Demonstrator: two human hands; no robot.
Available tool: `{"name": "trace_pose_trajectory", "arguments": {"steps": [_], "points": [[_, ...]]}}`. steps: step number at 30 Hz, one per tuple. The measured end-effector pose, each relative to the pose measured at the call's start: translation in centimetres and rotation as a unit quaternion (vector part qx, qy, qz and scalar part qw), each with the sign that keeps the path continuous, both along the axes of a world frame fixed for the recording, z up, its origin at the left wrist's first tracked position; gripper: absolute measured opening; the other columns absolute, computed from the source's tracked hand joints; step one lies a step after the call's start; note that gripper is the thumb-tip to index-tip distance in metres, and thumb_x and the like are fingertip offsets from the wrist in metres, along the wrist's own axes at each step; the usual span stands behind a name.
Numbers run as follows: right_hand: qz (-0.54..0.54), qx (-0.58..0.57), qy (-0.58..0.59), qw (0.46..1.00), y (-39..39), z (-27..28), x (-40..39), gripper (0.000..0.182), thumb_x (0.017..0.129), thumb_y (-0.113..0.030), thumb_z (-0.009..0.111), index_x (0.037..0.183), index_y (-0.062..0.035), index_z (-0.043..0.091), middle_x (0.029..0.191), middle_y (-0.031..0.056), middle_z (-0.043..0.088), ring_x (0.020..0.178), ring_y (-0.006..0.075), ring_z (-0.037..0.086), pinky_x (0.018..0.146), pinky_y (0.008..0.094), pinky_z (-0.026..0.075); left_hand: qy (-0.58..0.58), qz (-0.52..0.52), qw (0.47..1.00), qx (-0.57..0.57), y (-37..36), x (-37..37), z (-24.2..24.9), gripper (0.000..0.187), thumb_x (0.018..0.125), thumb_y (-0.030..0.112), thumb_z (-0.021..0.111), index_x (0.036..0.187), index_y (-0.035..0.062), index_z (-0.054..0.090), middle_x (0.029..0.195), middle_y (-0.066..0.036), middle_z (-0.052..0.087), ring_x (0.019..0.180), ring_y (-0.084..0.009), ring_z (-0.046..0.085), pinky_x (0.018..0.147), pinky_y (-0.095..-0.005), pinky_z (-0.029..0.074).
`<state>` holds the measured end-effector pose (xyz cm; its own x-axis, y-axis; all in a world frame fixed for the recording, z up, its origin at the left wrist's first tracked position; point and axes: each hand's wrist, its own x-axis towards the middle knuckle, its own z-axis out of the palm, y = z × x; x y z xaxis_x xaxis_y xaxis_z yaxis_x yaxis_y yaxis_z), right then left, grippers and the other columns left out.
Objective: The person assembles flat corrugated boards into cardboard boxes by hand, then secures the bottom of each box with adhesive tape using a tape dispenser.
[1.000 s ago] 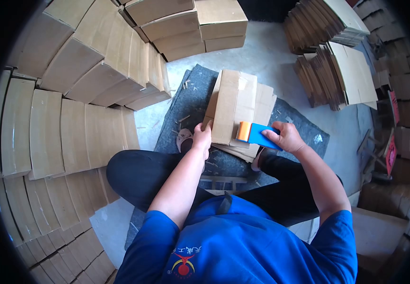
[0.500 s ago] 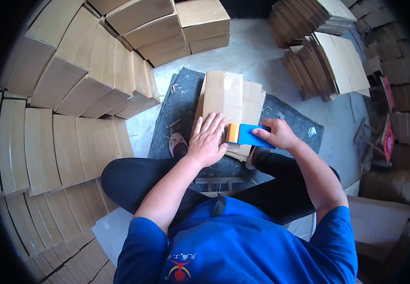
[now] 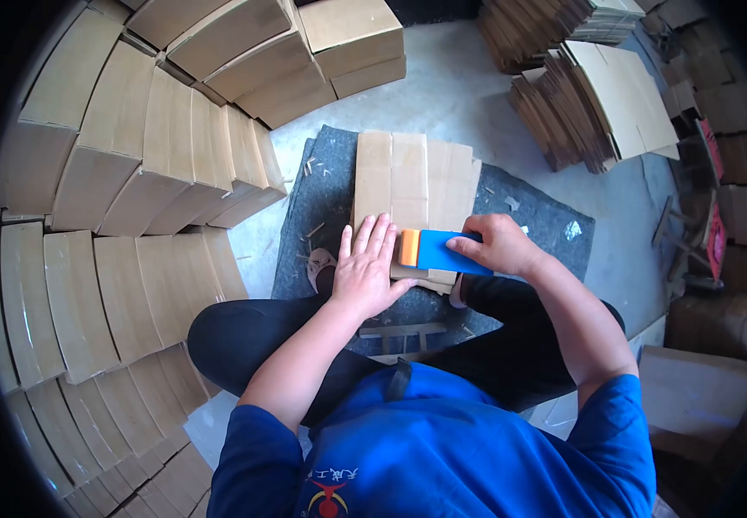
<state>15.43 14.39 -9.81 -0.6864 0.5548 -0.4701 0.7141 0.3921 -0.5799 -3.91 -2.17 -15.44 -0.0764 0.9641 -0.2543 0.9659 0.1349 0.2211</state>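
Note:
A piece of folded cardboard (image 3: 392, 173) lies between my feet on a dark mat, with its panels spread fairly flat. My left hand (image 3: 370, 263) rests palm down on its near left part, fingers stretched out and slightly apart. In my right hand (image 3: 501, 244) is a flat blue tool with an orange end (image 3: 409, 248), whose exact kind I cannot make out. Its orange end points left, over the near part of the cardboard and close to my left fingers. The tool hides some of the cardboard beneath it.
Closed cartons (image 3: 71, 276) are stacked along the left and at the far left. Flattened cardboard (image 3: 619, 104) stands in piles at the far right. Small scraps lie on the mat (image 3: 533, 203). A carton (image 3: 697, 393) sits near my right elbow.
The cardboard's raised left panels have come down flatter. My left hand has shifted slightly left and down with it. The blue tool in my right hand has moved a little left.

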Motion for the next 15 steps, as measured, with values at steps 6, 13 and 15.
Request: {"name": "trace_pose_trajectory", "arguments": {"steps": [6,13,15], "points": [[-0.021,-0.059,0.020,0.998,-0.1,-1.2,0.8,0.048,0.090,-0.046,0.068,0.103,0.0006,0.070,0.086,0.0191,0.072,0.083,0.0297,0.072,0.078,0.0391,0.057,0.045,-0.001,0.999,0.003,-0.5,0.0,-2.0,0.098,0.088,0.064,0.056,0.158,0.0055,0.019,0.166,-0.011,0.010,0.154,-0.0270,0.002,0.123,-0.0518,0.000],[-0.027,-0.030,0.035,0.999,-0.4,-0.8,0.9,0.054,0.088,-0.052,0.070,0.101,0.0011,0.071,0.085,0.0185,0.072,0.081,0.0286,0.072,0.077,0.0385,0.058,0.036,0.095,0.993,0.054,-0.7,2.6,-2.8,0.104,0.083,0.073,0.054,0.156,0.0044,0.026,0.166,-0.011,0.014,0.154,-0.0273,0.004,0.120,-0.0586,-0.004],[-0.032,-0.022,0.038,0.999,-0.4,-0.4,1.1,0.054,0.087,-0.052,0.071,0.100,0.0011,0.071,0.084,0.0183,0.072,0.080,0.0280,0.072,0.076,0.0383,0.058,0.033,0.095,0.992,0.078,-0.7,2.6,-3.0,0.102,0.083,0.072,0.055,0.155,0.0046,0.028,0.165,-0.011,0.016,0.154,-0.0277,0.007,0.119,-0.0594,-0.003]]}}
